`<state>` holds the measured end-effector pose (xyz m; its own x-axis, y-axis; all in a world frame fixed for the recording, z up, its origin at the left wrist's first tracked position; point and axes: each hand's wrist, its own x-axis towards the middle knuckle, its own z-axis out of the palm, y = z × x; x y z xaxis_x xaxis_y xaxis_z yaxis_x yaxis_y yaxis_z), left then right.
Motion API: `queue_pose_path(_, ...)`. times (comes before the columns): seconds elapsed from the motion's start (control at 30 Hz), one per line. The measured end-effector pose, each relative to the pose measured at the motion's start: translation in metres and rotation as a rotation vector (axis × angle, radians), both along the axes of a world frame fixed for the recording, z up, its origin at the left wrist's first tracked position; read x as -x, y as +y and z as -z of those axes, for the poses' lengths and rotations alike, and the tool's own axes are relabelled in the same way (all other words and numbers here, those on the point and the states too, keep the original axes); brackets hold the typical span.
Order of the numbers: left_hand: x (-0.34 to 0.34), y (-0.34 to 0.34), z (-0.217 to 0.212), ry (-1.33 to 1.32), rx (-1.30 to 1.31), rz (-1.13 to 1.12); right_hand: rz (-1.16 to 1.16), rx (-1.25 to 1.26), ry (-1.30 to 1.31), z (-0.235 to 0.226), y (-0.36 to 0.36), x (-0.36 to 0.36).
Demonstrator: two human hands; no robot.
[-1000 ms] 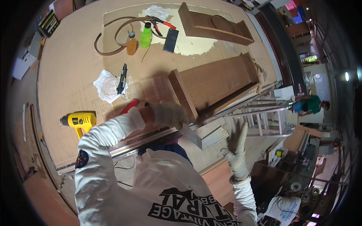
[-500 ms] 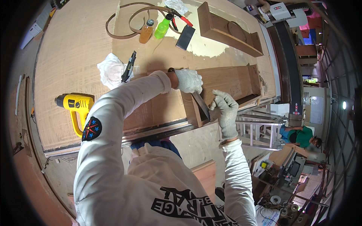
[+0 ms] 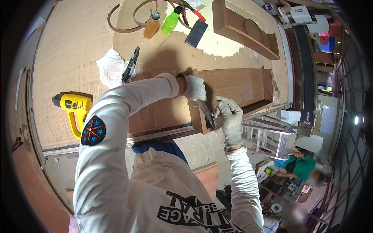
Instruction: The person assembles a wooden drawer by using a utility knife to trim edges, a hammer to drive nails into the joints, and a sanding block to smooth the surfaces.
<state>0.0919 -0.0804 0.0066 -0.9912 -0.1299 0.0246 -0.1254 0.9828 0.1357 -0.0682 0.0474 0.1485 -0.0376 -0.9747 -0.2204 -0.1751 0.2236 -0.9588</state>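
Observation:
My left hand (image 3: 194, 87), in a pale knit glove, is wrapped round one end of a flat dark bar that looks like a file (image 3: 206, 112). The file lies slanted across the near-left end of a shallow brown wooden box frame (image 3: 199, 118). At the file's other end is my gloved right hand (image 3: 230, 121), its fingers curled in against the bar. The grip under the left fingers is hidden. Inside the frame, the wood-grained panel (image 3: 233, 83) shows to the right of my left hand.
On the worktable (image 3: 70, 50) lie a yellow heat gun (image 3: 79, 108), a utility knife (image 3: 132, 64) on white cloth (image 3: 108, 68), two bottles (image 3: 169, 23), red-handled pliers (image 3: 194, 13), a dark block (image 3: 196, 34) and another box frame (image 3: 244, 33). A stepladder (image 3: 268, 132) stands right; a person in green (image 3: 305, 167) is beyond.
The file has turned more onto its edge, and my right fingers have moved in closer to it. My left hand has shifted slightly. The person in green has moved nearer and leans differently.

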Motion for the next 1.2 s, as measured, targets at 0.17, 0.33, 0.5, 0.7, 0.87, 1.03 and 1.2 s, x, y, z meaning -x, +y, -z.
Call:
queue_pose_path(0.17, -0.001, 0.002, 0.012, 0.134, 0.083, -0.051, 0.005, -0.041, 0.024, -0.004, -0.008, -0.009)
queue_pose_path(0.33, 0.001, 0.011, 0.023, 0.215, 0.217, -0.092, -0.048, -0.074, -0.037, -0.003, -0.002, -0.003)
queue_pose_path(0.5, 0.004, 0.013, 0.019, 0.175, 0.260, -0.100, -0.098, -0.014, -0.112, -0.003, 0.019, 0.009)
queue_pose_path(0.7, 0.007, 0.008, 0.016, 0.098, 0.106, -0.092, -0.051, 0.088, -0.159, 0.038, 0.031, 0.009)
queue_pose_path(0.87, 0.001, -0.004, 0.018, 0.126, 0.076, -0.024, -0.033, 0.058, -0.112, 0.032, 0.007, 0.002)
queue_pose_path(1.03, 0.003, 0.001, 0.014, 0.083, 0.015, -0.067, -0.017, 0.057, -0.114, 0.038, 0.007, 0.009)
queue_pose_path(1.2, 0.000, -0.004, 0.009, 0.035, 0.024, -0.049, -0.001, 0.053, -0.045, 0.035, 0.012, 0.002)
